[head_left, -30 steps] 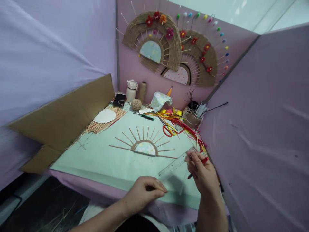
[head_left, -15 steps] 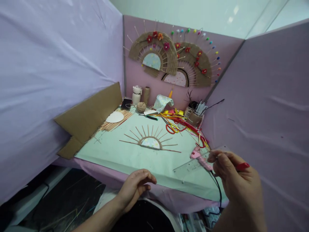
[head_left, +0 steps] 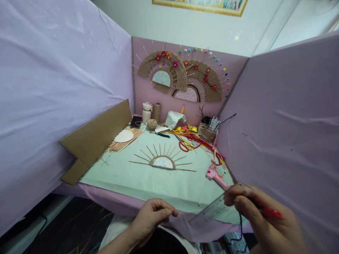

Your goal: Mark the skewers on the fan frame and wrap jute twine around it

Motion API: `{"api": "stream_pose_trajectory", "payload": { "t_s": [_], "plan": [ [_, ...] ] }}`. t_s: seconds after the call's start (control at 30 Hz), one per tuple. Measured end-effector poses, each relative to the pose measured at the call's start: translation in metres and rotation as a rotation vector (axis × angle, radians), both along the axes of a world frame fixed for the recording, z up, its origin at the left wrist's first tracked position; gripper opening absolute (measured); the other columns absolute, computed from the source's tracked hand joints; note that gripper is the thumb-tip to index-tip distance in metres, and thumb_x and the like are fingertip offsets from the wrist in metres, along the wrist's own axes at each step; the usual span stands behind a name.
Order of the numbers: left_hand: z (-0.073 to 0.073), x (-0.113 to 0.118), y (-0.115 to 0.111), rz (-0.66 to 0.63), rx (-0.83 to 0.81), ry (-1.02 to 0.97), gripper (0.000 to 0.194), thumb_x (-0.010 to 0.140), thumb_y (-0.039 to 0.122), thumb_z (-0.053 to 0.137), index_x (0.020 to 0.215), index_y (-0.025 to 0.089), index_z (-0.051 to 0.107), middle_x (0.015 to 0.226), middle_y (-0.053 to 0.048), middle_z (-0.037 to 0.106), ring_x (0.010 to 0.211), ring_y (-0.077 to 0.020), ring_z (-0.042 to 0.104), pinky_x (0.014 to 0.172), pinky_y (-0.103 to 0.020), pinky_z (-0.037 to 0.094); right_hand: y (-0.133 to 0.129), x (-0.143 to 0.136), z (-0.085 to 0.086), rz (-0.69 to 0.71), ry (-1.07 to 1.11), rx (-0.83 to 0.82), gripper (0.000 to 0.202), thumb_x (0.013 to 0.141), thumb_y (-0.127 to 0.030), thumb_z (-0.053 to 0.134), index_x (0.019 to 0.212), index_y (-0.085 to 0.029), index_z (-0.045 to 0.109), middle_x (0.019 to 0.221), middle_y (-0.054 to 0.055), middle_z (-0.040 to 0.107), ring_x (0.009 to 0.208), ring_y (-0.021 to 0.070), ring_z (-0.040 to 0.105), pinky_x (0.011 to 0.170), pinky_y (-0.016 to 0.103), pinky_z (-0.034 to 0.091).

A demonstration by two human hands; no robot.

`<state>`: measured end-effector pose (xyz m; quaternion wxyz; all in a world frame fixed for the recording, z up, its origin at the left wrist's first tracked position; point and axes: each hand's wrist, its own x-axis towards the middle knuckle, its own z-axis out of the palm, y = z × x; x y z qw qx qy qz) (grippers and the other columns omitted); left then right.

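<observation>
In my right hand (head_left: 261, 211) is a clear ruler (head_left: 209, 211), pinched between thumb and fingers and slanting down to the left. A red-ended pen (head_left: 272, 213) also sticks out of this hand. My left hand (head_left: 155, 215) is at the table's front edge, thumb and forefinger pressed together; whatever may be between them is too small to name. Beyond both hands lies a half-circle piece with flowered fabric (head_left: 162, 162) on the pale green tabletop (head_left: 127, 180), with thin sticks fanning out from its rim. A pink glue gun (head_left: 215, 176) rests just beyond the right hand.
Cardboard (head_left: 97, 130) leans along the left side, beside a bundle of sticks (head_left: 135, 135) under a white oval (head_left: 124, 136). Scissors (head_left: 184, 145), pliers (head_left: 162, 134), twine (head_left: 152, 124) and a pen cup (head_left: 208, 134) stand or lie farther back. Two decorated fans (head_left: 182, 70) hang behind.
My right hand has lowered toward me with the ruler and pen, uncovering more of the glue gun. My left hand's fingers have come together. The view has tilted up.
</observation>
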<state>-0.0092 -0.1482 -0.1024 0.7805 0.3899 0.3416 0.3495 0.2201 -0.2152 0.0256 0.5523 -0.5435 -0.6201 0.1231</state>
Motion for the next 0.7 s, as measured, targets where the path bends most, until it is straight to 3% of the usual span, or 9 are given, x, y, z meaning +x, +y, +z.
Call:
{"api": "stream_pose_trajectory", "payload": {
  "t_s": [0.37, 0.57, 0.7],
  "plan": [
    [-0.0018, -0.0014, 0.0005, 0.050, -0.081, -0.046, 0.026, 0.060, 0.031, 0.083, 0.062, 0.012, 0.065, 0.068, -0.005, 0.068, 0.054, -0.0064, 0.046, 0.054, -0.020, 0.032, -0.0038, -0.0011, 0.0008, 0.045, -0.118, -0.001, 0.016, 0.084, -0.038, 0.063, 0.080, -0.027, 0.073, 0.069, 0.004, 0.069, 0.062, 0.0181, 0.068, 0.057, 0.022, 0.057],
    [-0.0012, -0.0008, 0.0016, 0.021, -0.053, -0.007, 0.028, 0.071, 0.037, 0.076, 0.071, 0.011, 0.066, 0.076, -0.005, 0.066, 0.065, -0.0091, 0.052, 0.057, -0.020, 0.036, -0.0056, -0.0003, 0.0032, 0.054, -0.158, 0.035, 0.015, 0.085, -0.037, 0.062, 0.081, -0.028, 0.074, 0.068, 0.003, 0.070, 0.061, 0.0186, 0.069, 0.055, 0.022, 0.058],
    [-0.0030, 0.0004, 0.0006, 0.004, -0.101, -0.101, 0.025, 0.077, 0.036, 0.070, 0.075, 0.013, 0.061, 0.075, -0.004, 0.064, 0.066, -0.0108, 0.055, 0.057, -0.021, 0.036, -0.0049, 0.0007, 0.0013, 0.042, -0.161, 0.027, 0.018, 0.084, -0.040, 0.063, 0.078, -0.027, 0.074, 0.069, 0.004, 0.071, 0.060, 0.0187, 0.069, 0.055, 0.023, 0.058]
  ]
}}
